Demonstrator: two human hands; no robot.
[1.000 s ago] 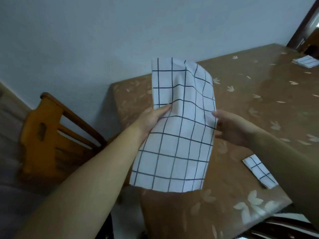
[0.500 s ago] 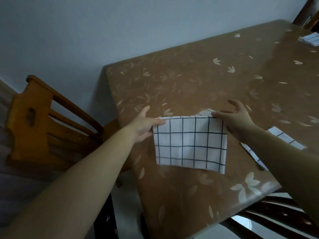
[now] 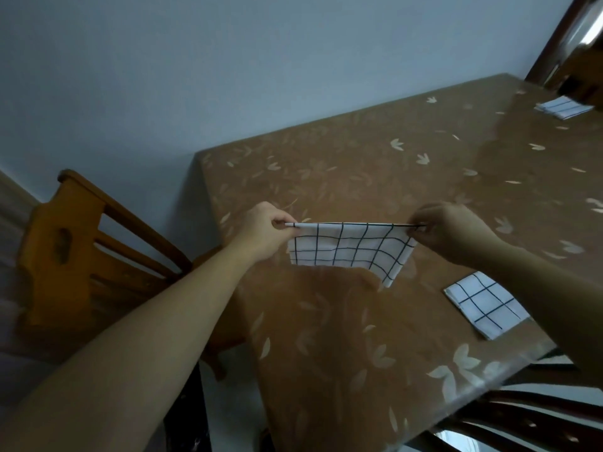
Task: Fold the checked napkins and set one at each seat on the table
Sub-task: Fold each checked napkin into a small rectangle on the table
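White cloth napkin with dark grid lines point(image 3: 349, 252): held above the near-left part of the brown leaf-patterned table point(image 3: 326, 353), doubled over, its top edge stretched taut between both hands. Lower edge hangs free, with the right corner drooping lowest; contact with the tabletop cannot be determined.

Left hand point(image 3: 264, 233): fingers curled, thumb and fingers pinching the napkin's top left corner.

Right hand point(image 3: 453, 234): fingers curled, pinching the top right corner.

Second checked napkin, folded into a small square point(image 3: 483, 305): lying flat near the table's near edge, partly under the right forearm, apart from the held napkin.

Third folded checked napkin point(image 3: 563, 107): flat at the far right end of the table.

Orange-brown wooden slat-back chair point(image 3: 81, 249): at the table's left end.

Dark wooden chair point(image 3: 522, 415): at the near edge, lower right.
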